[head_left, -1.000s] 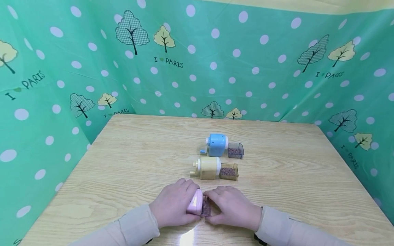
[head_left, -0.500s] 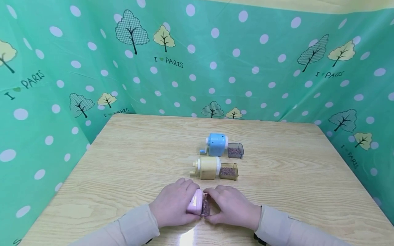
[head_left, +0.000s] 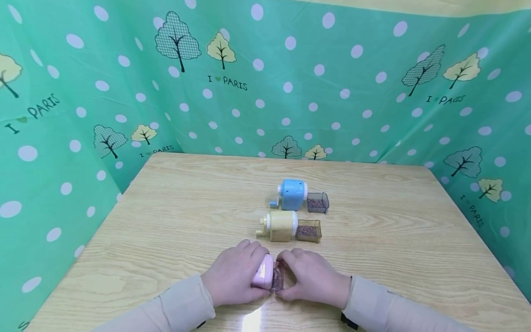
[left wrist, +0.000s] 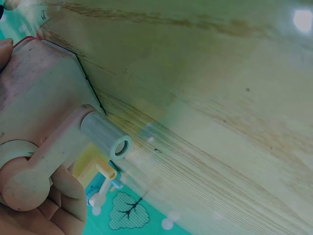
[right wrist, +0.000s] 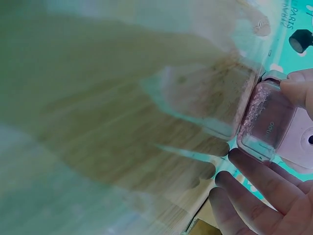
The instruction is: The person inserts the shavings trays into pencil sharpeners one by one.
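Note:
My left hand point(head_left: 234, 276) grips a pink crank pencil sharpener point(head_left: 262, 274) near the table's front edge. In the left wrist view the sharpener's crank handle point(left wrist: 63, 142) sticks out past my fingers. A clear pinkish shavings drawer point(right wrist: 266, 122) stands partly out of the sharpener's right side, with shavings visible inside. My right hand point(head_left: 313, 279) pinches this drawer by its two sides between thumb and fingers. Much of the sharpener's body is hidden behind my left hand in the head view.
Just beyond my hands is a yellow pencil sharpener point(head_left: 280, 227), its drawer point(head_left: 309, 231) of shavings at its right. Farther back is a blue sharpener point(head_left: 292, 195) with a grey drawer point(head_left: 317, 203) of shavings. A green patterned curtain point(head_left: 232, 115) surrounds the wooden table point(head_left: 186, 193).
The fingertips of my right hand have shifted very slightly on the drawer. My left hand and the sharpener have stayed in place.

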`<state>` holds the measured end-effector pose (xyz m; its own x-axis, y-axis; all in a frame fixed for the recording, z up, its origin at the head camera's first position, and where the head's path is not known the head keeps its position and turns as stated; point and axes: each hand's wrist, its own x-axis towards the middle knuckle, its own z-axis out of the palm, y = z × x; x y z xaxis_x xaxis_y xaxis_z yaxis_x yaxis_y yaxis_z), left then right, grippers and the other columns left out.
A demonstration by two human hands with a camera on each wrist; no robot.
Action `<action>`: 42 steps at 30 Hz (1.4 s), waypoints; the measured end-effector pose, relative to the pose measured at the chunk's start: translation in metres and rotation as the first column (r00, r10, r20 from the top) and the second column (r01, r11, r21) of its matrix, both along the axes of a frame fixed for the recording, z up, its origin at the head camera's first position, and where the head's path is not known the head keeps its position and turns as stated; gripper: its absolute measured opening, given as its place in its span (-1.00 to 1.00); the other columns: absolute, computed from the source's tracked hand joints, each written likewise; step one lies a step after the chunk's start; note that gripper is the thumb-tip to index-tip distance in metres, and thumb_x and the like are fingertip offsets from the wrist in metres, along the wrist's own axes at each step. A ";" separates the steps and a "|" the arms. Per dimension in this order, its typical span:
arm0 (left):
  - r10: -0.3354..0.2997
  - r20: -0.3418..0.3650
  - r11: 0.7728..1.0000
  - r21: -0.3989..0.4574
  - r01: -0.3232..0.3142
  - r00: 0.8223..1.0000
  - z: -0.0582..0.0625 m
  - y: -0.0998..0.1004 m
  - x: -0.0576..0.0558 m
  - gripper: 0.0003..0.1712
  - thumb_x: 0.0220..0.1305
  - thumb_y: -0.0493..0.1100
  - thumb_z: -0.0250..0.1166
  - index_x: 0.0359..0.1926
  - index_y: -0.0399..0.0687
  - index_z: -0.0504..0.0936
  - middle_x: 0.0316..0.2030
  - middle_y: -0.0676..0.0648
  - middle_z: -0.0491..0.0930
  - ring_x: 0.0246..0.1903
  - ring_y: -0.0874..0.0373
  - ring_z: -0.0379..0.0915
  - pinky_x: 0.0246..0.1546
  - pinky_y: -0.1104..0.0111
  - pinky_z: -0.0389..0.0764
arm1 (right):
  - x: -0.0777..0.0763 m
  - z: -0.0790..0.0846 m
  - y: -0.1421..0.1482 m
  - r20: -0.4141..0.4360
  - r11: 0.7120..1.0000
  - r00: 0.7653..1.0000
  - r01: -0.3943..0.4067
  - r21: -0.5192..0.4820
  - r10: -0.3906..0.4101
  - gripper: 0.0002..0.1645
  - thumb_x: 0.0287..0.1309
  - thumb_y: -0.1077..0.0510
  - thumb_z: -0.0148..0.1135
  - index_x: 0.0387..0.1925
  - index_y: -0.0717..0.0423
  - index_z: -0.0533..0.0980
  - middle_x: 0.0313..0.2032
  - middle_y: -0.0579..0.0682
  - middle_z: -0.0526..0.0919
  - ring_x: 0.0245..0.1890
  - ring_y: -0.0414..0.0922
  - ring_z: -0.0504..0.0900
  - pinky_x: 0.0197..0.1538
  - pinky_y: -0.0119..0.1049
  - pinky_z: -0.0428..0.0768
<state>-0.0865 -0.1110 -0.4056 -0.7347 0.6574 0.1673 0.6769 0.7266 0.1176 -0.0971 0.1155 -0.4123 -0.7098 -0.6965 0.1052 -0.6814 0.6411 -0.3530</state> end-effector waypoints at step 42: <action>-0.022 -0.015 0.999 0.025 0.023 1.000 0.001 -0.001 0.001 -0.24 -0.09 0.36 0.42 -0.04 -0.10 0.55 -0.22 0.04 0.54 -0.28 0.20 0.38 -0.35 0.39 0.59 | -0.005 -0.003 -0.012 0.146 0.990 0.988 -0.026 -0.137 0.046 -0.29 -0.12 -0.11 0.51 0.02 0.21 0.54 -0.13 0.02 0.72 -0.15 -0.18 0.66 0.00 -0.26 0.65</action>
